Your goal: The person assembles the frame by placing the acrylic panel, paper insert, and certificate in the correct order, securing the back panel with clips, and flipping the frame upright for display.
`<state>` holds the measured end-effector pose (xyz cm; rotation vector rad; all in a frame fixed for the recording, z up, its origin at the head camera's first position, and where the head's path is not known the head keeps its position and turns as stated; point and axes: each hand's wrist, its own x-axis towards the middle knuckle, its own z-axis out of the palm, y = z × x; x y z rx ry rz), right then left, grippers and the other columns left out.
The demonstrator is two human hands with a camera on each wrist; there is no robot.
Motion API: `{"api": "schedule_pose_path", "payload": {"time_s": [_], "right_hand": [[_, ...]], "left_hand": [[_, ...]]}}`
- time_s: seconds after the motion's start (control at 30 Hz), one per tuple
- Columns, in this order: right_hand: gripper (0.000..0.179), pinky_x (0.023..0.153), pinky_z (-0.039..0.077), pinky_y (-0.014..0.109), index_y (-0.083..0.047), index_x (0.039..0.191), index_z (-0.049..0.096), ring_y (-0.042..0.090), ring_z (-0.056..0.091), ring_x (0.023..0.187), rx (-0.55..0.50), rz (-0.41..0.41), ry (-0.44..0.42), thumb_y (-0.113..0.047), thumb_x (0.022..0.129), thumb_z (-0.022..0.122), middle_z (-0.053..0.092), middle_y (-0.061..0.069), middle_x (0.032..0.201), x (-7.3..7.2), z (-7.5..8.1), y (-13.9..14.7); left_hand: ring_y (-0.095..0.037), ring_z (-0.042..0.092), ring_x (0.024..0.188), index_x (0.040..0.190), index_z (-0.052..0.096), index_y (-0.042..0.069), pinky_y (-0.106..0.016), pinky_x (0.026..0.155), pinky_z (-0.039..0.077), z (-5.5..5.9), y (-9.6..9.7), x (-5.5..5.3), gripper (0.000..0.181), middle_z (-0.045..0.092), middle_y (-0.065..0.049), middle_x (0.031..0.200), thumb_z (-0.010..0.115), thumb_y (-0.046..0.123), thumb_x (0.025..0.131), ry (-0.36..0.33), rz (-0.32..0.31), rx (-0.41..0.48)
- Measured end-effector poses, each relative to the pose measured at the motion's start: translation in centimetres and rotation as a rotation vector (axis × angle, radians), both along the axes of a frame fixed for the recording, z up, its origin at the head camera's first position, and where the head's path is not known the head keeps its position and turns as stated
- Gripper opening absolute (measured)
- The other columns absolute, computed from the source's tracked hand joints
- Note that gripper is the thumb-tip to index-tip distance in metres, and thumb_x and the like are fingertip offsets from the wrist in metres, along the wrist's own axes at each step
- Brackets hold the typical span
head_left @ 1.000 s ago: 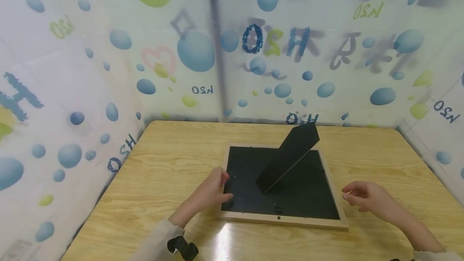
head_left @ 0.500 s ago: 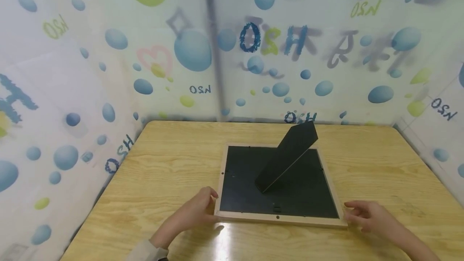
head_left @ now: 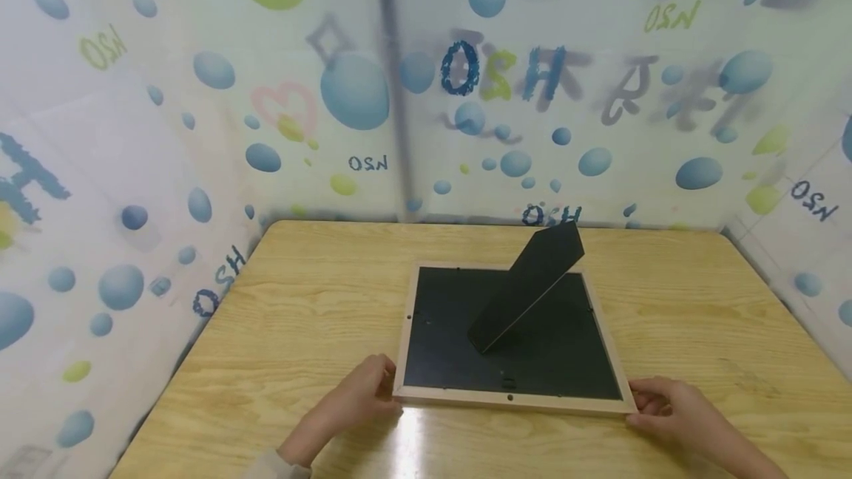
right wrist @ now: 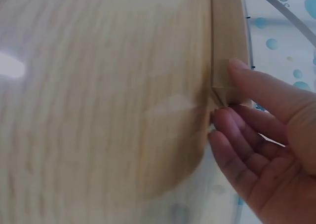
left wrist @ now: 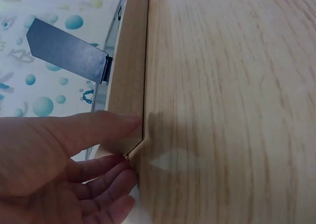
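Observation:
A picture frame (head_left: pixel 439 331) lies back side up on the table, with a light wood border and a black backing board. Its black easel stand (head_left: pixel 526 287) is swung out and slants up to the right. At the near left corner my left hand (head_left: pixel 362 394) holds the frame, thumb (left wrist: pixel 106 128) along the near edge and fingers bent at the side. My right hand (head_left: pixel 675 412) grips the near right corner in the same way, its thumb (right wrist: pixel 266 88) on the wood and curled fingers (right wrist: pixel 242 140) at the corner.
The wood-grain table (head_left: pixel 306 279) extends around the frame on every side. Behind it and at both sides hang pale curtains (head_left: pixel 299 94) printed with blue and green drops. A bright light reflection shows on the tabletop near the front.
My left hand has come down from the frame's left side to its near left corner. My right hand has moved nearer and left, onto the near right corner. The frame has stayed flat.

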<state>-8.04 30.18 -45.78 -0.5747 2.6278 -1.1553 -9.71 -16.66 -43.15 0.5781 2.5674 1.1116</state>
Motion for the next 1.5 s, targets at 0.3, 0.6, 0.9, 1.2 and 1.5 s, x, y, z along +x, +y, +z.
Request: {"api": "schedule_pose_path", "payload": {"time_s": [0.3, 0.6, 0.9, 1.2, 1.5], "right_hand": [[0.038, 0.048, 0.04, 0.021, 0.012, 0.097, 0.062, -0.003, 0.044, 0.062, 0.01, 0.006, 0.28, -0.007, 0.069, 0.079, 0.05, -0.016, 0.075, 0.0, -1.3, -0.5], [0.032, 0.047, 0.037, 0.02, 0.01, 0.094, 0.065, -0.004, 0.041, 0.061, 0.032, -0.016, 0.337, -0.005, 0.07, 0.077, 0.045, -0.019, 0.073, 0.4, -1.7, -0.9], [0.032, 0.048, 0.038, 0.021, 0.009, 0.093, 0.066, -0.005, 0.041, 0.062, 0.105, -0.06, 0.325, -0.008, 0.069, 0.078, 0.045, -0.02, 0.073, 0.7, -1.0, -1.1], [0.035, 0.052, 0.043, 0.021, 0.008, 0.1, 0.065, -0.004, 0.045, 0.063, 0.139, -0.115, 0.276, -0.008, 0.071, 0.078, 0.049, -0.015, 0.075, 0.9, 0.1, -1.1], [0.035, 0.058, 0.05, 0.023, 0.01, 0.105, 0.063, -0.004, 0.055, 0.071, 0.099, -0.168, 0.325, -0.005, 0.075, 0.074, 0.062, -0.002, 0.087, 1.2, 1.6, -0.7]], "left_hand": [[-0.018, 0.051, 0.078, 0.091, 0.054, -0.002, -0.029, 0.067, 0.047, -0.5, 0.2, -0.4, 0.032, 0.051, -0.005, 0.085, 0.078, -0.001, 0.069, 0.085, 0.022, -0.058], [-0.015, 0.054, 0.073, 0.088, 0.056, -0.003, -0.025, 0.063, 0.048, -0.6, 0.4, -0.3, 0.025, 0.055, -0.004, 0.081, 0.073, -0.007, 0.07, 0.036, 0.049, -0.006], [-0.016, 0.055, 0.075, 0.091, 0.055, -0.006, -0.026, 0.063, 0.048, -0.2, 0.5, 0.0, 0.024, 0.056, -0.006, 0.083, 0.072, -0.007, 0.073, 0.001, 0.06, 0.045], [-0.021, 0.057, 0.077, 0.093, 0.055, -0.006, -0.028, 0.067, 0.05, 0.4, 0.5, 0.5, 0.022, 0.056, -0.007, 0.085, 0.069, -0.006, 0.076, 0.078, 0.071, 0.045], [-0.023, 0.058, 0.084, 0.1, 0.056, -0.003, -0.033, 0.071, 0.05, 2.3, 0.3, 1.3, 0.022, 0.056, -0.006, 0.09, 0.067, 0.007, 0.084, 0.18, 0.05, -0.006]]}}
